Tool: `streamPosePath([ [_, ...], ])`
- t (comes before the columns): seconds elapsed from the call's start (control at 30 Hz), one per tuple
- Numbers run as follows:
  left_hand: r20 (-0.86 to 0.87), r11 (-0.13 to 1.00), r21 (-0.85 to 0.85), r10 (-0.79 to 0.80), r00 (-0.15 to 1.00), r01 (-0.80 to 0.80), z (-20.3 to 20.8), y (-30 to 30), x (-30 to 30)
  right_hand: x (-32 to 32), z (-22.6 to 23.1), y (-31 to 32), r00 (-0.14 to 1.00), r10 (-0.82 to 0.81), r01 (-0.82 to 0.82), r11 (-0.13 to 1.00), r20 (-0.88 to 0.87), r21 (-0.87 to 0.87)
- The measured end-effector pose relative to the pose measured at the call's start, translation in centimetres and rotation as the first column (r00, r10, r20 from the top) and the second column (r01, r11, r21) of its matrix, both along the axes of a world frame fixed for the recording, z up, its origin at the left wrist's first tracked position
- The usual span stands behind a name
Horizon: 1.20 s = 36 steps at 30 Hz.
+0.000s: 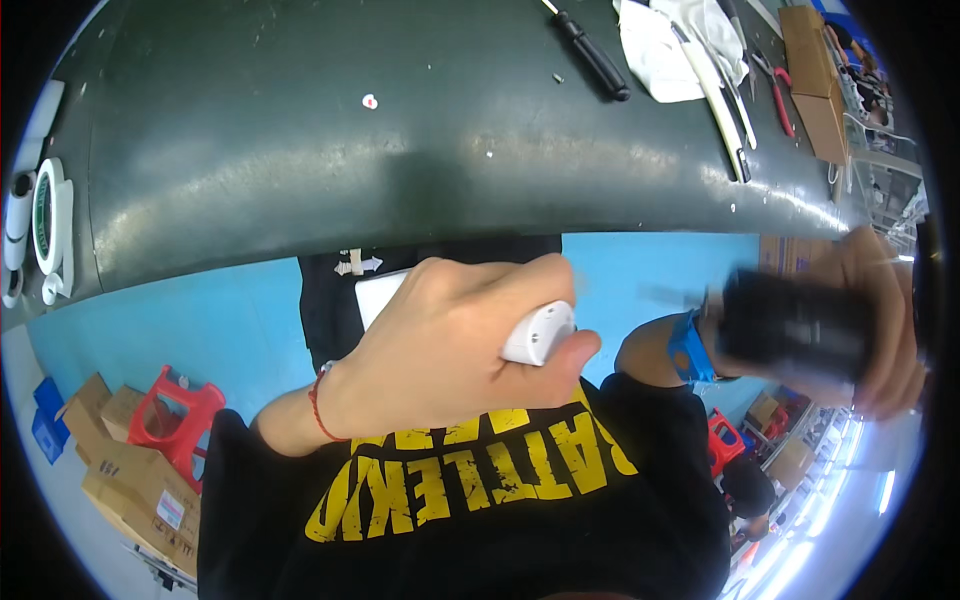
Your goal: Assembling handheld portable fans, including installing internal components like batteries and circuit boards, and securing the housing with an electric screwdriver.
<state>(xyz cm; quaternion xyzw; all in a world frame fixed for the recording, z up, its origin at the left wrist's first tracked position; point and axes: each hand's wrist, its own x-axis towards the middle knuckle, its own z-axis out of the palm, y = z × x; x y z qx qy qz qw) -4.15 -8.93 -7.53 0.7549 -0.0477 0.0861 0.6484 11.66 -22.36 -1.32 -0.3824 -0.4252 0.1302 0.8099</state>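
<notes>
Closed in a fist in the left hand (450,340), pinched between thumb and curled forefinger: a white casing (540,334), rounded end facing right, small dark marks on that end. Held off the surface (280,170), just short of its near edge, in front of the black shirt (480,560). Past the knuckles, a white piece (380,298), too hidden to tell whether part of the casing.

Wrapped, by the look of it, round a dark tool (795,328) in the right hand (885,335), too blurred to name; seemingly a thin shaft, pointing left, well apart from the casing.

Best to steady the left wrist against the body or near edge, with the marked end bare of thumb. Approach slowly and straight; avoid slanting, with a likely risk of slipping into the thumb.

Farther out, well back from the near edge: a black screwdriver (592,57); toward the right edge, white strips (712,85) and red-handled pliers (780,100); by the near left corner, a white roll (62,215).
</notes>
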Motion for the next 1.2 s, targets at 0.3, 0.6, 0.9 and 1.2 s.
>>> streamPosePath([
  [0.3,0.027,0.994,-0.101,0.055,0.998,-0.052,-0.2,0.2,-0.2,2.9,-0.6,2.3,0.983,-0.152,0.139,0.983,0.103,0.12],
  [0.6,0.007,0.946,-0.236,0.23,0.973,-0.222,0.7,0.9,-0.2,2.2,0.5,2.4,0.991,-0.123,0.13,0.973,-0.048,0.191],
  [0.9,-0.181,0.855,-0.437,0.22,0.959,-0.279,2.8,1.3,0.2,1.0,3.7,-2.6,0.956,0.195,-0.135,0.957,-0.221,0.258],
  [1.2,-0.051,0.894,-0.394,0.209,0.977,-0.212,2.5,0.7,0.0,0.3,2.7,-4.5,0.966,0.246,-0.168,0.839,-0.085,0.518],
])
